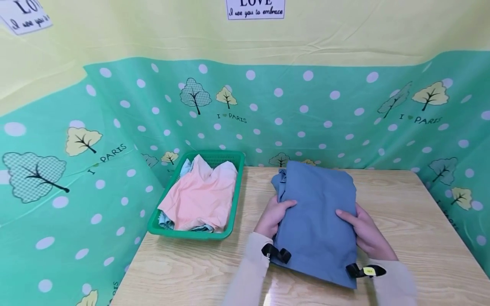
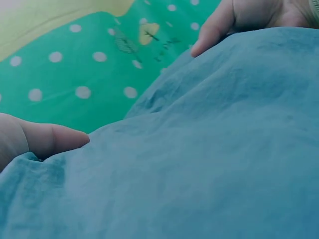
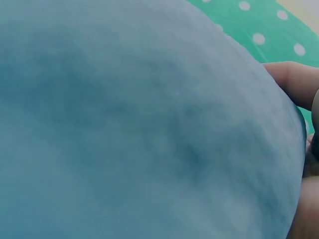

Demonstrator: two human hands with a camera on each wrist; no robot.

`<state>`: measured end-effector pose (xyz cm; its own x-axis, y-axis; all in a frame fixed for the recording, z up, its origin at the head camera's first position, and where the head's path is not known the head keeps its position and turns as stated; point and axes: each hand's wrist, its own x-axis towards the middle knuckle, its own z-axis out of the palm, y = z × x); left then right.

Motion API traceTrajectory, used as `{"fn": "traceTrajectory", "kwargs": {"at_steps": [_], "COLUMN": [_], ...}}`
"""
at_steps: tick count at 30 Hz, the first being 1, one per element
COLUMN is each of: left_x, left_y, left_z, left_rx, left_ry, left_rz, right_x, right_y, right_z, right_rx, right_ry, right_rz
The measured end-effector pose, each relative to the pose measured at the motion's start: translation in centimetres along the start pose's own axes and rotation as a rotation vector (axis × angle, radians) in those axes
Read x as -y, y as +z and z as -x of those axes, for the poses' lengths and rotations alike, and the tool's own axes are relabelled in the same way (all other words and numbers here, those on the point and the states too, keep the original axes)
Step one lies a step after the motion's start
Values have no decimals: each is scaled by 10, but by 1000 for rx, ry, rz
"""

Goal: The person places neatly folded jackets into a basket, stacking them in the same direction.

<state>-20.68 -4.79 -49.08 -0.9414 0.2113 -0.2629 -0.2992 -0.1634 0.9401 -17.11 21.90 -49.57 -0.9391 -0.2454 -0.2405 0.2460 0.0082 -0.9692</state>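
A folded blue cloth garment (image 1: 317, 225) is held between both hands over the right half of the table. My left hand (image 1: 272, 216) grips its left edge, thumb laid over the front and the other fingers hidden behind. On the opposite edge my right hand (image 1: 367, 231) holds it the same way, thumb on top. Bunched layers show at the garment's upper left corner. In the left wrist view the blue fabric (image 2: 174, 164) fills the lower part, with a thumb at each side. The same fabric (image 3: 149, 124) covers most of the right wrist view.
A green plastic basket (image 1: 239, 187) stands on the left of the wooden table (image 1: 191, 272). Inside it lie a pink garment (image 1: 203, 195) and light blue cloth (image 1: 185, 167) beneath. A patterned green and yellow curtain (image 1: 268, 106) hangs behind and at both sides.
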Motion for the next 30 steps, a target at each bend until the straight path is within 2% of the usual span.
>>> {"fn": "traceTrajectory", "kwargs": {"at_steps": [5, 11, 19, 25, 30], "left_x": [-14, -34, -64, -84, -100], "left_y": [-15, -32, -57, -74, -91], "left_z": [10, 23, 41, 50, 57], "left_rx": [-34, -62, -70, -76, -71], "left_ry": [44, 62, 106, 153, 159], "left_rz": [-3, 5, -65, -97, -122], "right_x": [8, 20, 37, 53, 65], "right_y": [16, 35, 61, 79, 95], "right_z": [-2, -8, -18, -25, -32], "right_rx": [48, 96, 153, 192, 219], "right_ry": [-67, -113, -139, -140, -130], "right_rz": [-39, -65, -142, -138, -126]}}
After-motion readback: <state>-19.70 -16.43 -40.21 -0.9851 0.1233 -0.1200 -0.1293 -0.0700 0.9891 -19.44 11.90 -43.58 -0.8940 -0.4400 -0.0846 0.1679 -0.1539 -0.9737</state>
